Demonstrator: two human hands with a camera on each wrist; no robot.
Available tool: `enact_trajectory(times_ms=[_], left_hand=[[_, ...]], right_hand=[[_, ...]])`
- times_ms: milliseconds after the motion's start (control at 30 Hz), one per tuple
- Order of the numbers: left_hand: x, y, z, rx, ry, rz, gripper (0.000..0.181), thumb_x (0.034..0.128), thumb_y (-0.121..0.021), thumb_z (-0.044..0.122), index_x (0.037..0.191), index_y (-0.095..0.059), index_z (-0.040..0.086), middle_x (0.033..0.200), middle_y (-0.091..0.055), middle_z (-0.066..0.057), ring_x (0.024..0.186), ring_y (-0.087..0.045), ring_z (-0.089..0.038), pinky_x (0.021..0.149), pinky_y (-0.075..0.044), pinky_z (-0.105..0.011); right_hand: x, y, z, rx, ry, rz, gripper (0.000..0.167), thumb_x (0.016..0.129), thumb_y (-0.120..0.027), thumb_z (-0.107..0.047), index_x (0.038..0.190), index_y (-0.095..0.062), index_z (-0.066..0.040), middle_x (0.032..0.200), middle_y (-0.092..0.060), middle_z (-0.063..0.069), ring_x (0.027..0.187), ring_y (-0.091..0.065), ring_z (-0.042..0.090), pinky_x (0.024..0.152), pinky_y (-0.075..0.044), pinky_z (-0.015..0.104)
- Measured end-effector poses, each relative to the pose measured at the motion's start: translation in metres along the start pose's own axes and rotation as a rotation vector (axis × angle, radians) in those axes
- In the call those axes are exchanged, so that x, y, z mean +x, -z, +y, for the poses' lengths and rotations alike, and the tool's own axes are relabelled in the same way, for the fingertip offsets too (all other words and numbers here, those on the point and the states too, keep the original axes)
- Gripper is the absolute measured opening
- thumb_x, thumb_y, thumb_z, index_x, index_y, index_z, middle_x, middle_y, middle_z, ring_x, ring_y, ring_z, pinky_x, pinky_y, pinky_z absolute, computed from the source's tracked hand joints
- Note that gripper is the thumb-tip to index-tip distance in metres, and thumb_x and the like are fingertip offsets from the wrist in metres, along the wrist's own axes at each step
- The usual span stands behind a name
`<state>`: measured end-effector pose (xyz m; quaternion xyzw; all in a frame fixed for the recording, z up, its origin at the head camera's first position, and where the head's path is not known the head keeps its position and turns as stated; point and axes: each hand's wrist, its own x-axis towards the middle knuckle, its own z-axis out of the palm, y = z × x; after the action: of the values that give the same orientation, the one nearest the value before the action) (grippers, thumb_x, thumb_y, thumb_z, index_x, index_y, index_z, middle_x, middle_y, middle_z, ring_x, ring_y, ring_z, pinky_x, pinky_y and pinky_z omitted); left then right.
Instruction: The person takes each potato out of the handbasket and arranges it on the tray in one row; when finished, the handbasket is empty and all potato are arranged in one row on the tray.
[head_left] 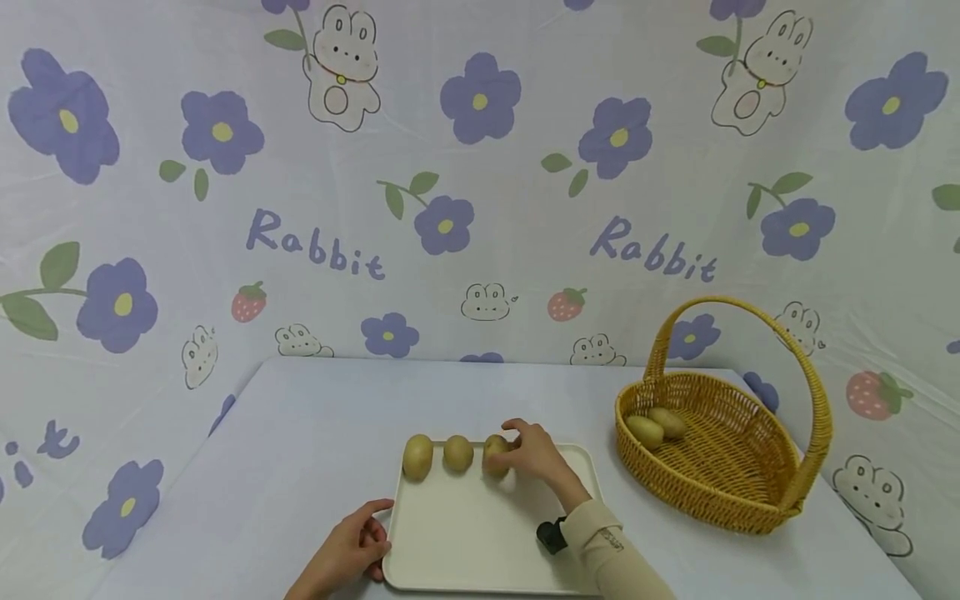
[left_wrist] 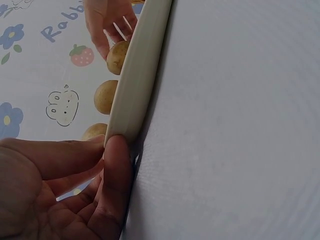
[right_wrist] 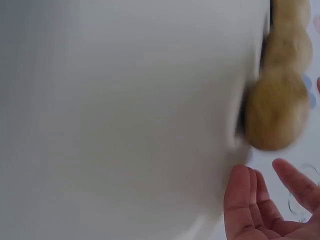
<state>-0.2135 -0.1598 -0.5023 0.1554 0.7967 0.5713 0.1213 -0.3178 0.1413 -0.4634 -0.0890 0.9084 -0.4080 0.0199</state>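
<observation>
My left hand [head_left: 347, 548] [left_wrist: 65, 187] pinches the left rim of a cream tray [head_left: 465, 533] [left_wrist: 142, 70] [right_wrist: 125, 130] between thumb and fingers. Three potatoes stand in a row along the tray's far edge: left [head_left: 417, 457], middle [head_left: 458, 454] [left_wrist: 106, 97] and right [head_left: 495, 462] [left_wrist: 118, 57] [right_wrist: 277, 112]. Beside the right potato is my right hand [head_left: 534, 454] [left_wrist: 107, 20] [right_wrist: 270, 210], its fingers spread. A gap shows between fingers and potato in the right wrist view; contact is unclear in the other views.
A wicker basket [head_left: 712, 508] with a tall handle stands right of the tray, with two potatoes [head_left: 645, 432] at its left inside. Behind the pale tabletop [head_left: 315, 433] hangs a cloth [head_left: 525, 225] printed with flowers and rabbits. A black object [head_left: 551, 536] is at my right wrist.
</observation>
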Motion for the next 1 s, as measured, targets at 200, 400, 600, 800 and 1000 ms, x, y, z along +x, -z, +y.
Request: enact_trajectory(times_ms=[200,400,600,800,1000], left_hand=[[0.000,0.000,0.000,0.006,0.000,0.003,0.057,0.0848,-0.060,-0.002,0.134,-0.034,-0.012,0.081,-0.050,-0.007,0.058,-0.055,-0.013,0.049,-0.052,-0.027],[0.002,-0.001,-0.002,0.027,0.013,0.007,0.056,0.0850,-0.059,-0.003,0.134,-0.033,-0.013,0.082,-0.050,-0.007,0.059,-0.055,-0.014,0.049,-0.052,-0.026],[-0.001,0.000,0.000,0.030,0.018,0.007,0.056,0.0841,-0.060,-0.002,0.133,-0.034,-0.013,0.081,-0.050,-0.007,0.058,-0.055,-0.015,0.049,-0.051,-0.025],[-0.001,0.002,0.003,0.045,0.019,0.013,0.056,0.0842,-0.061,-0.001,0.133,-0.035,-0.012,0.080,-0.050,-0.006,0.058,-0.054,-0.014,0.049,-0.050,-0.024],[0.000,0.001,0.001,0.018,0.016,0.010,0.056,0.0846,-0.061,-0.001,0.134,-0.035,-0.012,0.081,-0.050,-0.007,0.060,-0.053,-0.015,0.050,-0.051,-0.025]], right_hand=[[0.000,0.041,-0.001,0.126,-0.042,0.054,0.055,0.077,-0.075,-0.029,0.125,-0.055,-0.009,0.107,-0.059,0.016,0.092,-0.057,0.026,0.075,-0.051,0.037],[-0.003,0.113,0.019,0.269,0.045,0.145,0.047,0.086,-0.067,-0.029,0.124,-0.055,-0.005,0.111,-0.057,0.017,0.096,-0.058,0.024,0.081,-0.053,0.035],[-0.009,0.186,0.052,0.365,0.054,0.284,0.046,0.090,-0.062,-0.030,0.127,-0.052,-0.005,0.107,-0.055,0.002,0.089,-0.057,0.008,0.076,-0.053,0.023],[-0.018,0.233,0.085,0.587,0.092,0.347,0.039,0.088,-0.064,-0.018,0.125,-0.053,-0.011,0.103,-0.056,-0.006,0.088,-0.058,0.004,0.074,-0.052,0.016],[-0.027,0.246,0.109,0.674,0.056,0.445,0.043,0.086,-0.067,-0.015,0.127,-0.054,-0.012,0.101,-0.059,-0.010,0.086,-0.059,0.000,0.070,-0.050,0.011]])
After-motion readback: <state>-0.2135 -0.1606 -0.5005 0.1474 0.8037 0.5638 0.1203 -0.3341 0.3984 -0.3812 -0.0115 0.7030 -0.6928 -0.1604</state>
